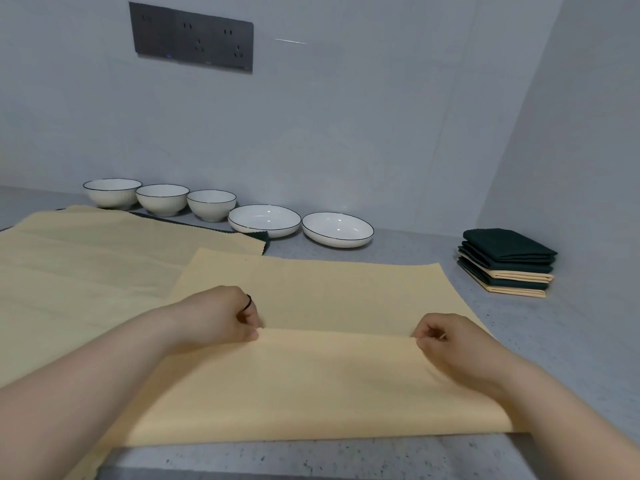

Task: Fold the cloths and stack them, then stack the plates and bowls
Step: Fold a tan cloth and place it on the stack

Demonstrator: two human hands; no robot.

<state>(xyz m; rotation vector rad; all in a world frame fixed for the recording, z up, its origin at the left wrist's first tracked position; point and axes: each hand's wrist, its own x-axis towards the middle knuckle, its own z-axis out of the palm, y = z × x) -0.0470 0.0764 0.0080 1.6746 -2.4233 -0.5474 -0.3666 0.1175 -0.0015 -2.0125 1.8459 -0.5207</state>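
Note:
A yellow cloth (322, 292) lies spread on the grey counter in front of me, its near half lifted and turned over toward the far edge. My left hand (221, 320) pinches the left corner of that raised edge. My right hand (446, 341) pinches the right corner. Further yellow cloths (86, 258) lie flat at the left, over a dark green one (265, 236) whose edge peeks out. A stack of folded green and yellow cloths (507, 263) sits at the right. Three white bowls (162, 199) and two white plates (337, 229) line the back wall.
The grey counter (398, 251) ends at a wall behind the dishes and another wall at the right beside the folded stack. A dark socket panel (190, 36) is mounted on the back wall. The counter's front edge (311, 459) runs just below the cloth.

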